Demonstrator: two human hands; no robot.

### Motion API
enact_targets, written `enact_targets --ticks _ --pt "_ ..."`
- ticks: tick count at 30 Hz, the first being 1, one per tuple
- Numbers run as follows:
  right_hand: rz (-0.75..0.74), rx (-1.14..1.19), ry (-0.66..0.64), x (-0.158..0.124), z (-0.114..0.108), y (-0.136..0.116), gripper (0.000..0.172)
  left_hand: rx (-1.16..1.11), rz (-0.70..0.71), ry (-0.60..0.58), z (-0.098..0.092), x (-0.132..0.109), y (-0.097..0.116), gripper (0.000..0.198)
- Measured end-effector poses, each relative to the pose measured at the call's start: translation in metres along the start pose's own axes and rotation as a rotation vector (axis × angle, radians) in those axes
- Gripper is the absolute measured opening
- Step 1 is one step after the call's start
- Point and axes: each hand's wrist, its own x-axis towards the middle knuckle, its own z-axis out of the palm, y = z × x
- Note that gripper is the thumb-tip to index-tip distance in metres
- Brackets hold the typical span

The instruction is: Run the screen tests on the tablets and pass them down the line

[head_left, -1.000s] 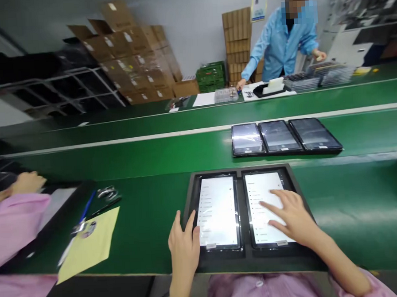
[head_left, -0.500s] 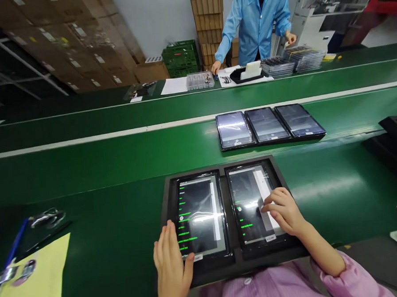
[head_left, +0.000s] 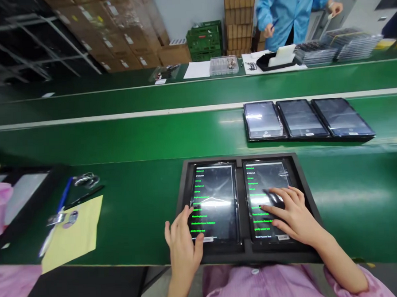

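Lying side by side in black tray (head_left: 224, 255) on counter (head_left: 132, 214): left tablet (head_left: 222, 218), right tablet (head_left: 258, 185) | Spread apart, clamped on nothing, at screens: left grip (head_left: 183, 242), right grip (head_left: 293, 212) | Likely light, stiff, slick, fragile; best held by side edges

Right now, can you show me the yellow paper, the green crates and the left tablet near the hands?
Yellow paper (head_left: 78, 236): head view, on its bare middle.
Green crates (head_left: 204, 40): head view, on their front.
Left tablet (head_left: 217, 209): head view, on its screen.
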Motion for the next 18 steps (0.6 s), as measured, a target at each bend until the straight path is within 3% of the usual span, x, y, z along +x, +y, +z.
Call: enact_targets --ticks 3,7,9,18 --pt "0.019 -0.019 0.016 0.000 0.001 0.001 0.035 0.063 -0.002 -0.040 0.000 0.000 0.001 0.058" --pt "0.049 0.004 0.072 -0.001 -0.001 0.003 0.033 0.091 -0.059 0.049 0.000 -0.002 0.001 0.063" --pt "0.082 0.019 0.064 0.001 -0.002 0.003 0.031 0.100 -0.057 0.035 0.001 0.000 0.002 0.062" --pt "0.110 0.012 0.064 0.005 0.003 0.006 0.025 0.094 0.118 0.025 0.005 0.028 -0.014 0.058"
